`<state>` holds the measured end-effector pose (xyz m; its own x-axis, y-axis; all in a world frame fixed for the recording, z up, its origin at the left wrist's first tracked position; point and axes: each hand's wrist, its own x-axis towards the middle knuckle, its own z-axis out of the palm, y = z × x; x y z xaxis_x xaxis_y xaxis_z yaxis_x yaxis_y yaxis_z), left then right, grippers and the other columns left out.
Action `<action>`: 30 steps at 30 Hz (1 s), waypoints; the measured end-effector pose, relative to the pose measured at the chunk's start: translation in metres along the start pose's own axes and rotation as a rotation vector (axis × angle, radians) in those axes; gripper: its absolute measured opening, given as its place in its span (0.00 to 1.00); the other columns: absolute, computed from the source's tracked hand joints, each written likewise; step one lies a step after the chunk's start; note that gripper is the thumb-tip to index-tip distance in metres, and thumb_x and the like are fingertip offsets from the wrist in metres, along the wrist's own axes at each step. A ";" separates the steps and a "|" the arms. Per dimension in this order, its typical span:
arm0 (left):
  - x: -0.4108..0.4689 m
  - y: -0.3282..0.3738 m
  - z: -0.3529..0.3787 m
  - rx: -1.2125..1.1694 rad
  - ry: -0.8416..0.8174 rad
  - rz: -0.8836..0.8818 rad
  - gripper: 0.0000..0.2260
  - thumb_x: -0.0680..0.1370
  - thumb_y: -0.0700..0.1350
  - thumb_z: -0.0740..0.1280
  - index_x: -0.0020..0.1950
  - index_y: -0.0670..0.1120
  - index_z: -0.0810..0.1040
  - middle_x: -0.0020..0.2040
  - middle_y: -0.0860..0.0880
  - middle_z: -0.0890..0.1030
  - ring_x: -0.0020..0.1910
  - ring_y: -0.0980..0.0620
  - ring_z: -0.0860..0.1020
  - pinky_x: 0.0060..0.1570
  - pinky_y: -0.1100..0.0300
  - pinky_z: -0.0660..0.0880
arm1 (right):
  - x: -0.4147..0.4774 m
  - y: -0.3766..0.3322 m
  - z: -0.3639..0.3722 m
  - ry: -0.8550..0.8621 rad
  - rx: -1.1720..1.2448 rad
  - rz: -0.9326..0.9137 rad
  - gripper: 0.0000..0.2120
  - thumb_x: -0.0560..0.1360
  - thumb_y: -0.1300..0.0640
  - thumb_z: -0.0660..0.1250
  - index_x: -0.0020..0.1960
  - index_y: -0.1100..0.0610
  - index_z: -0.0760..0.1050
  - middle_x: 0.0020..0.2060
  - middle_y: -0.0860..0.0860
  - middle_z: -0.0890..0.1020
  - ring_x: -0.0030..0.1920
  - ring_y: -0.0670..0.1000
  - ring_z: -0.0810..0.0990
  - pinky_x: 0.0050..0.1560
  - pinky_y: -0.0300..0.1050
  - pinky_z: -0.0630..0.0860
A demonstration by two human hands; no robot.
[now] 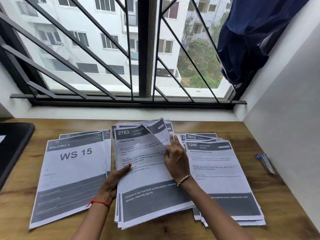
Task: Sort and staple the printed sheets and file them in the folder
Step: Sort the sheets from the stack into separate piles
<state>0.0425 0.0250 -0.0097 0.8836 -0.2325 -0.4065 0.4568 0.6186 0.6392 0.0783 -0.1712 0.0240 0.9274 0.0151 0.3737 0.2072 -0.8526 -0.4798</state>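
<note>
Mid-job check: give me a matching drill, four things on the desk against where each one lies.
Things:
1. WS 15 sheet
2. 2763 sheet
3. 1206 sheet
4. stapler

Places:
a. far right, lying apart from the paper
b. top of the middle pile, corner lifted
c. top of the left pile
d. top of the right pile

Pairs: 1-c, 2-b, 3-d, 4-a

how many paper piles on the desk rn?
3: the WS 15 pile at left, the 2763 pile in the middle, the 1206 pile at right. Lower sheets hidden.
</note>
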 end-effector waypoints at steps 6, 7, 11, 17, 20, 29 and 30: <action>0.003 -0.001 -0.002 0.015 0.055 0.069 0.14 0.77 0.31 0.58 0.58 0.43 0.75 0.47 0.41 0.84 0.42 0.44 0.84 0.37 0.51 0.81 | -0.001 0.000 0.001 -0.085 0.036 0.055 0.16 0.71 0.67 0.56 0.54 0.62 0.78 0.71 0.62 0.63 0.73 0.62 0.60 0.72 0.51 0.59; 0.004 -0.002 -0.004 0.012 0.070 0.083 0.16 0.75 0.31 0.60 0.59 0.44 0.75 0.49 0.41 0.84 0.43 0.44 0.83 0.38 0.50 0.81 | 0.000 0.000 0.000 -0.093 0.036 0.058 0.17 0.71 0.67 0.56 0.56 0.62 0.77 0.71 0.63 0.62 0.73 0.62 0.59 0.73 0.50 0.56; 0.006 -0.003 -0.008 -0.001 0.079 0.100 0.20 0.72 0.32 0.62 0.64 0.44 0.73 0.52 0.40 0.82 0.45 0.42 0.83 0.40 0.49 0.81 | -0.001 -0.002 -0.002 -0.139 0.058 0.004 0.19 0.71 0.67 0.57 0.59 0.63 0.76 0.71 0.62 0.64 0.72 0.62 0.62 0.72 0.50 0.60; 0.004 -0.004 -0.011 0.015 0.071 0.071 0.20 0.73 0.33 0.63 0.65 0.43 0.72 0.57 0.37 0.80 0.52 0.37 0.80 0.48 0.42 0.79 | -0.002 -0.004 -0.007 -0.001 0.224 -0.051 0.23 0.65 0.75 0.66 0.60 0.66 0.74 0.53 0.61 0.80 0.53 0.57 0.80 0.59 0.36 0.71; 0.002 -0.003 -0.014 0.015 0.093 0.046 0.42 0.62 0.38 0.79 0.73 0.45 0.65 0.64 0.35 0.75 0.59 0.33 0.75 0.50 0.39 0.77 | 0.005 -0.006 -0.010 0.003 0.295 0.092 0.23 0.69 0.68 0.70 0.63 0.67 0.71 0.44 0.57 0.77 0.44 0.53 0.75 0.46 0.32 0.70; 0.004 -0.006 -0.011 0.037 0.065 0.085 0.30 0.69 0.33 0.65 0.72 0.43 0.65 0.55 0.37 0.80 0.46 0.40 0.82 0.42 0.47 0.81 | 0.005 0.008 -0.004 0.013 0.168 -0.217 0.16 0.56 0.71 0.73 0.40 0.56 0.82 0.48 0.58 0.78 0.53 0.53 0.72 0.51 0.44 0.70; 0.004 -0.006 -0.012 0.053 0.068 0.093 0.30 0.69 0.32 0.64 0.71 0.42 0.65 0.54 0.37 0.81 0.45 0.41 0.83 0.41 0.48 0.81 | 0.004 0.008 -0.005 0.000 0.178 -0.264 0.16 0.55 0.71 0.72 0.38 0.55 0.81 0.51 0.57 0.78 0.57 0.53 0.71 0.55 0.44 0.68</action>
<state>0.0420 0.0290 -0.0231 0.9141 -0.1237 -0.3861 0.3799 0.5940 0.7091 0.0820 -0.1805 0.0251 0.8341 0.2239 0.5041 0.4923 -0.7142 -0.4975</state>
